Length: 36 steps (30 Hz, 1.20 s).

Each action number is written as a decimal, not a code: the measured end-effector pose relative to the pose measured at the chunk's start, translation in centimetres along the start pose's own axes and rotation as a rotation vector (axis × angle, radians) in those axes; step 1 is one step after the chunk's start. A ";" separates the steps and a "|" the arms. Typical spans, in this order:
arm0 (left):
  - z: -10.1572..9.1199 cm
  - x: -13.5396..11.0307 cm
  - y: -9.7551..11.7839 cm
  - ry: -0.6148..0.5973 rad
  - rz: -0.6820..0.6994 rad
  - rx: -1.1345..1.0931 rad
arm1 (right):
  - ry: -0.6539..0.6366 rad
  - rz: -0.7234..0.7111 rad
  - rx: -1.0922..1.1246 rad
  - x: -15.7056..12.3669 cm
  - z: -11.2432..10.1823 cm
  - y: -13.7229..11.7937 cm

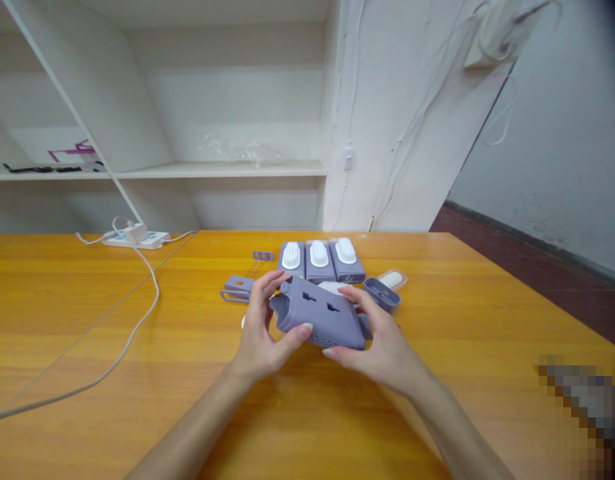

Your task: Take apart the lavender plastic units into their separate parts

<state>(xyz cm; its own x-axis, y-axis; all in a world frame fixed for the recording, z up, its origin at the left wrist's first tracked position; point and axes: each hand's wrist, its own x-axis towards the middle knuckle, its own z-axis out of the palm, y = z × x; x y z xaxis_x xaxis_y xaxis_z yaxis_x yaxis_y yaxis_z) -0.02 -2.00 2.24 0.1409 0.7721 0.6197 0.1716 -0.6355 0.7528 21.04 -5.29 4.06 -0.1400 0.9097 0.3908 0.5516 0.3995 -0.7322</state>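
Note:
Both my hands hold a purple-grey plastic housing [327, 313] above the table, tilted, with two dark keyhole-like slots on the face toward me and small perforations along its lower edge. My left hand [267, 333] is closed round its open left end, thumb on the near edge. At the right end, my right hand [377, 337] grips it between thumb and fingers. Just behind lie a purple-grey oval cup-like part [382, 295] and a flat purple-grey part with a loop [236, 288]. A coil spring [256, 269] and a small rectangular frame [263, 256] lie farther back.
Several purple-grey boxes with white oval pieces, one a box [291, 260], stand in a row behind my hands. A white piece in clear plastic [393, 279] lies to their right. A power strip [137, 239] and its cable [150, 293] occupy the left. White shelves [222, 169] rise behind the table.

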 end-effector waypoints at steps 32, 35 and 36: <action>-6.8 3.2 -7.7 0.296 -0.368 0.909 | 0.666 1.003 -0.724 -0.5 -6.9 11.7; -6.6 3.5 -6.6 0.451 -0.154 0.888 | 0.671 0.956 -0.749 -0.5 -6.4 11.8; -6.5 3.5 -6.2 0.484 -0.077 0.867 | 0.673 0.945 -0.762 -0.5 -6.3 11.8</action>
<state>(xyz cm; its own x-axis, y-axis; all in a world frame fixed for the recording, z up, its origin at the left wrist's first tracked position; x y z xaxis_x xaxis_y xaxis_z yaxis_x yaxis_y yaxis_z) -6.89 4.63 1.22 -0.2800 0.6055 0.7449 0.8439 -0.2146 0.4917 32.74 -1.71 -1.24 0.8325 0.4821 0.2731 0.5527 -0.6880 -0.4703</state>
